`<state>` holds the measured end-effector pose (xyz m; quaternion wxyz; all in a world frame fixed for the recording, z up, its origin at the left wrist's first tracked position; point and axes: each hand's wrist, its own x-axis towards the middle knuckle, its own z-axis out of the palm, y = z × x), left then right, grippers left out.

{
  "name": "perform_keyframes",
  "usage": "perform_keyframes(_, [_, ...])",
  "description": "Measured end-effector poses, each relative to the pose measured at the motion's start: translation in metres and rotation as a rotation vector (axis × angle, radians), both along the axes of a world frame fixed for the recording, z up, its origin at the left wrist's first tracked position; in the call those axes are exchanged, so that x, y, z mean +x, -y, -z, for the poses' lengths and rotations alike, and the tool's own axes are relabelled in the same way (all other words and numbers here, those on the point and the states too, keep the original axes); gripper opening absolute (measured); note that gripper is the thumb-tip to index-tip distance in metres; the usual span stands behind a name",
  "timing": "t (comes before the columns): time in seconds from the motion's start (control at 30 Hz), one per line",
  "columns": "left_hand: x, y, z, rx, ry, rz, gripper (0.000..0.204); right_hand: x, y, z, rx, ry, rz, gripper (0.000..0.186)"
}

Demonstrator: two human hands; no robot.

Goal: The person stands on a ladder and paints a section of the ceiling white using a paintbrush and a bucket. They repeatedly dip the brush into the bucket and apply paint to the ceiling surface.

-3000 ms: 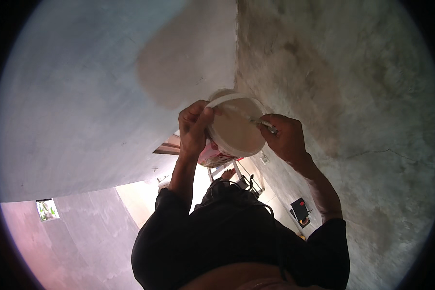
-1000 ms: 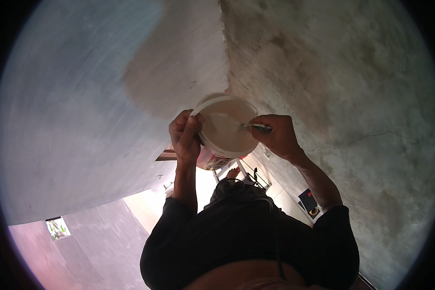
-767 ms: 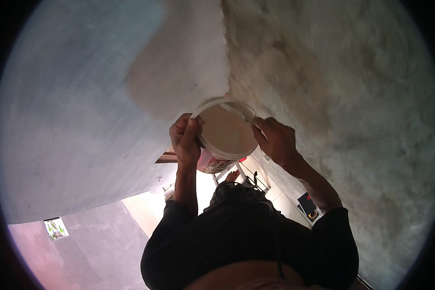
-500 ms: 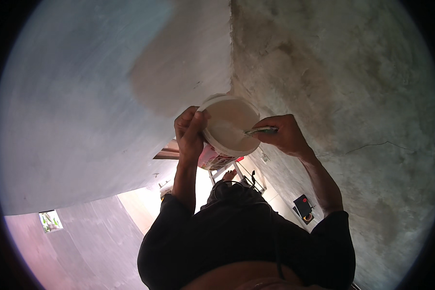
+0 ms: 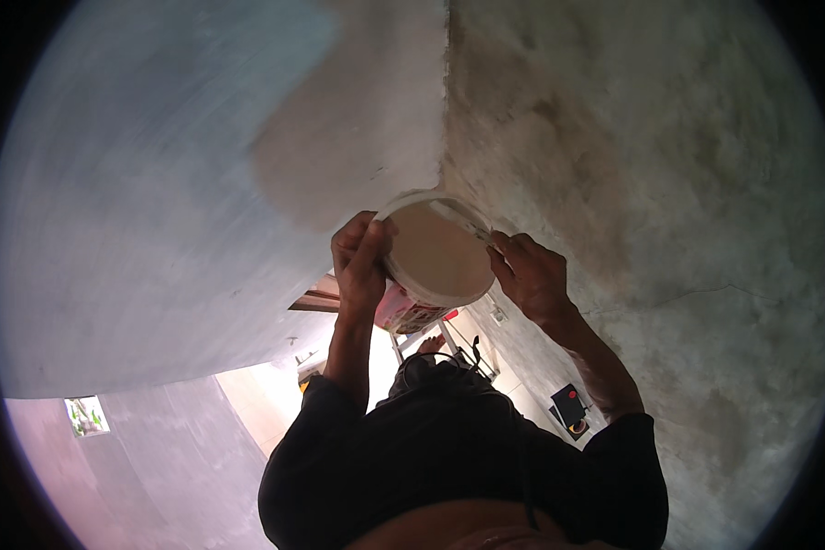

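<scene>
1 left hand (image 5: 361, 261), 1 right hand (image 5: 533, 275), 1 bucket (image 5: 409, 311) and 1 slim tool (image 5: 479, 228) show. So do 1 bare foot (image 5: 432, 344) and 1 small window (image 5: 87, 417).

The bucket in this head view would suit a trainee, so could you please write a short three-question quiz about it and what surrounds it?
1. Multiple choice: what colour are the contents of the bucket? A) black; B) pale beige; C) bright green.
2. True or false: the left hand grips the bucket at its rim.
3. Open question: which body part shows just below the bucket in the picture?

Key: 1. B. 2. True. 3. A bare foot.
</scene>
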<state>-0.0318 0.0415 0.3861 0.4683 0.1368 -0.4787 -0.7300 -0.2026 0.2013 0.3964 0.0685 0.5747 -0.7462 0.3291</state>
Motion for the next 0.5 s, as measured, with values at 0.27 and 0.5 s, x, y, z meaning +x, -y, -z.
perform_keyframes(0.27, [-0.003, 0.004, 0.002, -0.029, -0.013, 0.036, 0.024, -0.015, 0.003, -0.014, 0.199, 0.717, -0.232, 0.019])
perform_keyframes(0.5, [-0.002, 0.0, -0.001, 0.014, 0.034, -0.023, 0.022, -0.011, 0.009, 0.002, 0.03, 0.646, -0.144, 0.019])
